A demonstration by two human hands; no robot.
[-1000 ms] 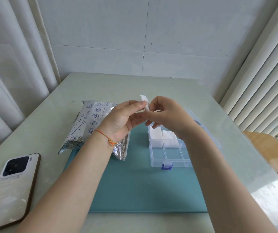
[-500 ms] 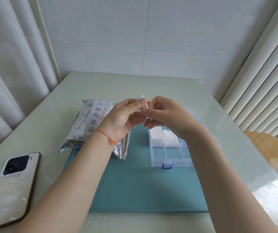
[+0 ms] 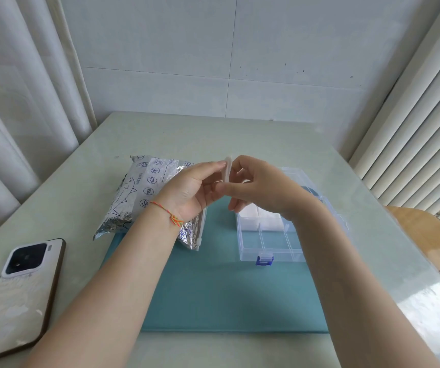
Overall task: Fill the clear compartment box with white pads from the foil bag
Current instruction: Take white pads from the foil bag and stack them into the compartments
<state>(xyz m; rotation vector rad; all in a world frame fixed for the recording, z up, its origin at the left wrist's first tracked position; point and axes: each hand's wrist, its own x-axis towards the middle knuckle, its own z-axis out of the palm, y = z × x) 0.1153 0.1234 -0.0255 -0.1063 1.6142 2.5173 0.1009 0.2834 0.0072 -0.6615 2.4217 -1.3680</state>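
At the left edge of the surface [image 3: 80, 187] a phone [image 3: 19, 293] lies face down. Next comes the foil bag [image 3: 144, 187], lying flat with its zip mouth turned toward the box and its near corner on the teal mat [image 3: 226, 293]. The left hand [image 3: 189, 192], a woven thread at its wrist, is raised in front of the bag; its straight fingers and thumb pinch one white pad [image 3: 228, 168]. The right hand [image 3: 264, 185] meets it from the other side, thumb and forefinger closed on the same pad, the other fingers loosely curled. The pad stands on edge between them, its long axis upright, only the thin side showing.

The box [image 3: 264, 252] sits open just below and right of the hands, on the mat, blue latch toward the person. Its far compartments hold white pads; the near row looks unfilled. The right hand is plainly the nearer to it, so the pad would likely travel down and rightward, turned flat to drop in.

The surface is pale green and glossy. Behind stand a white panelled wall, curtains at left, ribbed panels at right, with a wooden piece beyond the right edge.
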